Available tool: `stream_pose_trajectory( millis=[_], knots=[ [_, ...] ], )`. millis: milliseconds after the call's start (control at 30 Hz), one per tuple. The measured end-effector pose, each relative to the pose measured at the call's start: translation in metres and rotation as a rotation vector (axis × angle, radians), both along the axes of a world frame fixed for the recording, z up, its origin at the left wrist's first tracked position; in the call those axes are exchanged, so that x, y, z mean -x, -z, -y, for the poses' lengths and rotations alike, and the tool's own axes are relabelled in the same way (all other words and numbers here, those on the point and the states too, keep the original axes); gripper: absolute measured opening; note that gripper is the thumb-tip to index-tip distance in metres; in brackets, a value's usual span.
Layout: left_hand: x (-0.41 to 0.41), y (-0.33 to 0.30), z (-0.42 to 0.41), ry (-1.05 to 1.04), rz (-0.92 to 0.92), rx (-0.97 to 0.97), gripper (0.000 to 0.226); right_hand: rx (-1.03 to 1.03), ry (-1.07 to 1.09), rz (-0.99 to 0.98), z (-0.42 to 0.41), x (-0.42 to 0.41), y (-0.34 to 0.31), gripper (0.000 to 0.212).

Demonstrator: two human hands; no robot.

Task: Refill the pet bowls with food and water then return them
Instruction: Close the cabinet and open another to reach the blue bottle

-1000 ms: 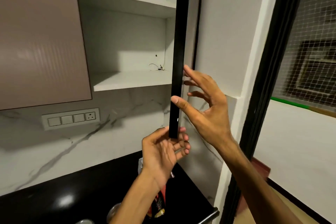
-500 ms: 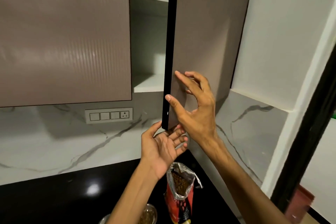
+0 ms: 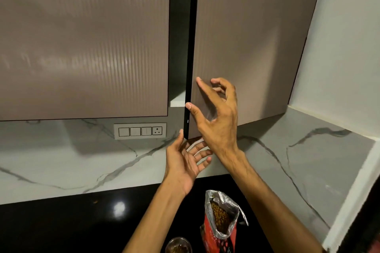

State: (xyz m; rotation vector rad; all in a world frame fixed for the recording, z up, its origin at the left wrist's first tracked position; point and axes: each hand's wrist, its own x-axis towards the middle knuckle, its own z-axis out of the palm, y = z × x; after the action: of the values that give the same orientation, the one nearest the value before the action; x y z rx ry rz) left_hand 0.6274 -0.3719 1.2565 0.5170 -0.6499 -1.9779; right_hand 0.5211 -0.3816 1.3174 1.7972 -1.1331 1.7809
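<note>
Cabinet door [image 3: 236, 43] edge is touched by R hand [image 3: 216, 117] and L hand [image 3: 185, 162], both grips spread open, w/ food bag [image 3: 221, 226] left on tabletop [image 3: 72, 228].

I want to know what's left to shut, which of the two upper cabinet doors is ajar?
The right-hand cabinet door, whose black edge stands out from the frame with a shelf showing in the gap. The left-hand cabinet door lies flush. The right hand rests on the open one.

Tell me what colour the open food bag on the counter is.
The food bag is red with a silver lining, seen in the head view.
</note>
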Motion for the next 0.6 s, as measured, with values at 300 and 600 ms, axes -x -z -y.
stream_pose_trajectory(
  millis=[300, 600],
  knots=[
    [-0.005, -0.002, 0.032, -0.126, -0.149, -0.028, 0.011, 0.009, 0.117, -0.088, 0.048, -0.004, 0.007, 0.061],
    [-0.005, 0.006, 0.071, -0.154, -0.261, 0.047, 0.026, 0.047, 0.182, -0.193, 0.091, -0.001, 0.017, 0.062]
  ],
)
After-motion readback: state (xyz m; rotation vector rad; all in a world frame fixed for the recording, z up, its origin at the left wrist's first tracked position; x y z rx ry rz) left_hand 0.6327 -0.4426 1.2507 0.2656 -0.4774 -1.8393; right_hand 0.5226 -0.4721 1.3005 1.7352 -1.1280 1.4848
